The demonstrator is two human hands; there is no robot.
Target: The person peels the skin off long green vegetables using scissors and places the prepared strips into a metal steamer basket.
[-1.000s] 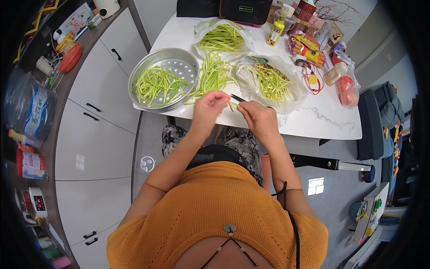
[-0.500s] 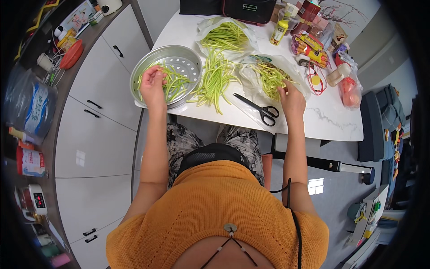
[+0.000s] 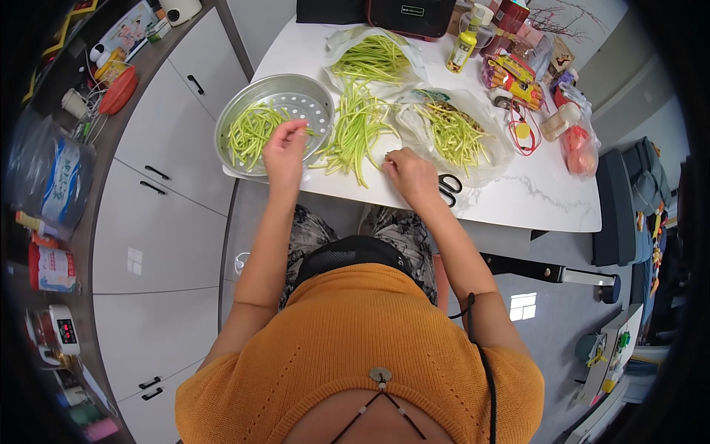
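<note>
My left hand (image 3: 285,154) is over the right side of a round silver pan with holes in its base (image 3: 316,95). Its fingers are curled together, and what they hold, if anything, is too small to name. Cut green garlic scapes (image 3: 255,135) lie in the pan's left half. Long, uncut garlic scapes (image 3: 353,129) are heaped on the table between pan and bags. Just right of that heap, my right hand (image 3: 411,176) is closed, its fingertips pinched on something I cannot make out. It covers the blades of black scissors, leaving the handles (image 3: 449,189) showing.
Behind the heap, a plastic bag (image 3: 414,53) holds more long scapes. Another clear bag (image 3: 499,152) at right holds short stem pieces. A yellow bottle (image 3: 461,52), packaged food (image 3: 514,80) and a red cord (image 3: 526,140) lie toward the white table's (image 3: 543,192) far right.
My left hand has moved right from the cut pieces within the pan. My right hand has left the right-hand bag and come left, over the scissors toward the long scapes.
</note>
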